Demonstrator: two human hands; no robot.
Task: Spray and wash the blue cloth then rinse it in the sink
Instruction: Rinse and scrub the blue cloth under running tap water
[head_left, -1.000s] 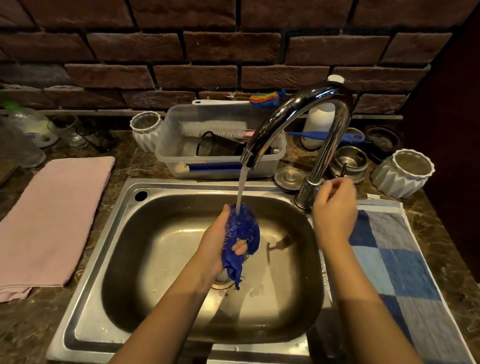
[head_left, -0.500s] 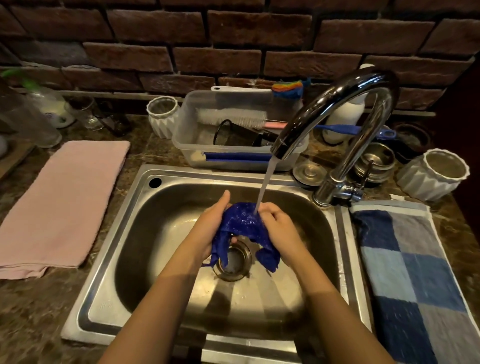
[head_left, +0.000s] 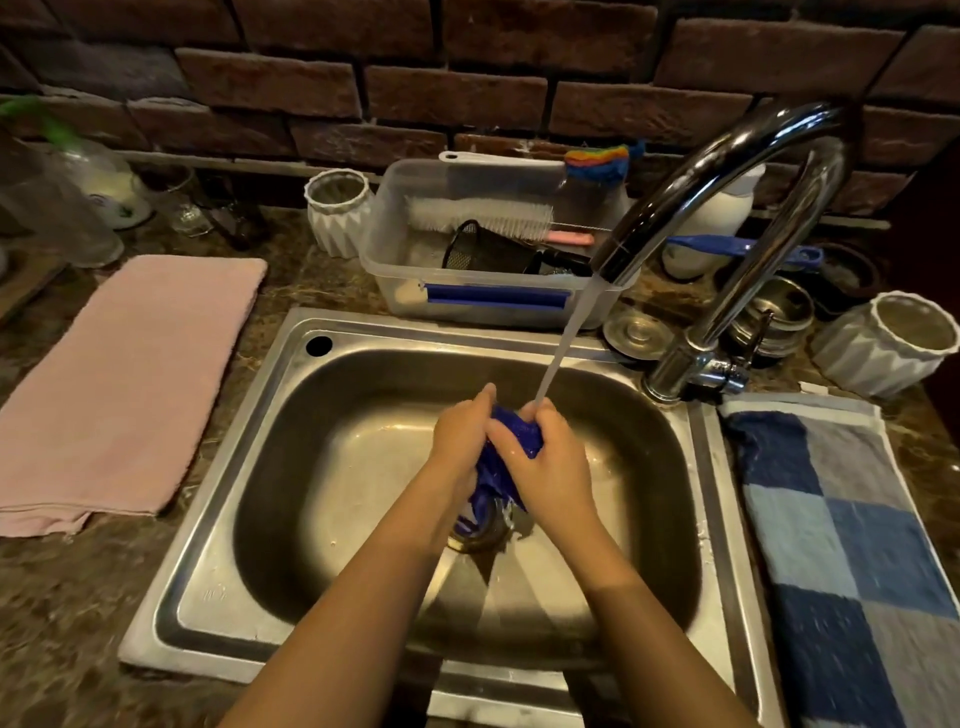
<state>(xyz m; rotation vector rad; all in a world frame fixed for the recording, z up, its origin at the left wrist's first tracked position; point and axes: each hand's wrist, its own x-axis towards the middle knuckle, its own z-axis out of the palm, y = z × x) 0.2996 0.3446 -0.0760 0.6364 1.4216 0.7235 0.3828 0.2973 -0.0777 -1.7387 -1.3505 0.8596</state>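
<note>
STEP: rinse judged in hand | blue cloth (head_left: 522, 434) bunched under running water (head_left: 566, 338), over the sink (head_left: 415, 338) drain | left hand (head_left: 460, 434) and right hand (head_left: 550, 462) clamped on it together | NEXT: folds to be squeezed and turned until flushed

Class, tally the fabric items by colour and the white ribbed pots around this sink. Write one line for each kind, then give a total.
Blue cloth: 1
Pink towel: 1
Blue checked towel: 1
White ribbed pots: 2
Total: 5
</note>
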